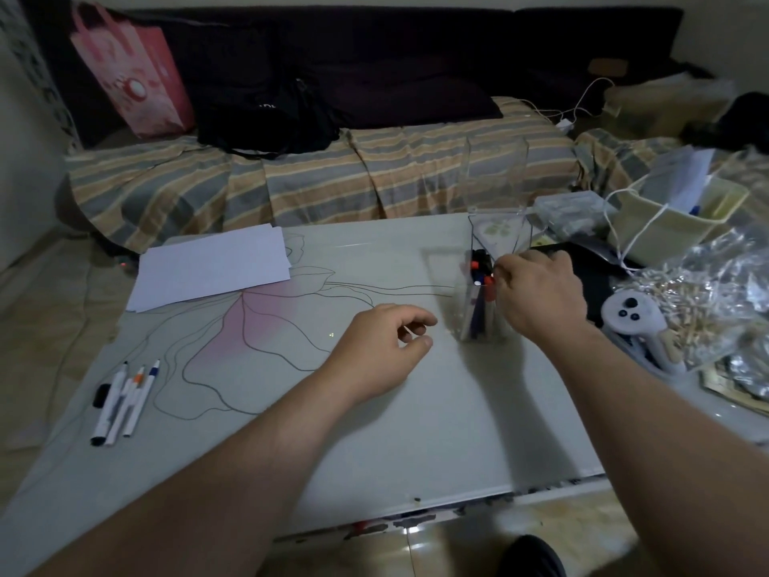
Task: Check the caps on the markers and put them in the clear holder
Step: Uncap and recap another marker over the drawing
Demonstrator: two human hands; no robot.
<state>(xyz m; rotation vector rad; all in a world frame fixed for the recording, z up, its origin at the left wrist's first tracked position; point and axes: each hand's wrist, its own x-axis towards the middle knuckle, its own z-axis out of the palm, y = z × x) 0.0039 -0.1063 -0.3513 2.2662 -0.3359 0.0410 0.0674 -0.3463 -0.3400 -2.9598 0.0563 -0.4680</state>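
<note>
Low table (374,431), pale top with a flower outline drawn across it, paper sheets (212,268) at the far left. Clear holder (484,310) stands right of centre, several capped markers upright inside. Right hand (541,293) at its rim, fingertips pinching a red-capped marker (491,291). Left hand (383,347) hovers nearby, fingers loosely curled, empty. Four markers (122,399) lie at the near left edge.

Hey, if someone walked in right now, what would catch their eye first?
Probably the right hand at the mouth of the clear holder near the table's far right, where capped markers already stand. Then the left hand, loosely curled and empty mid-table, and the loose markers lying at the near left.
</note>
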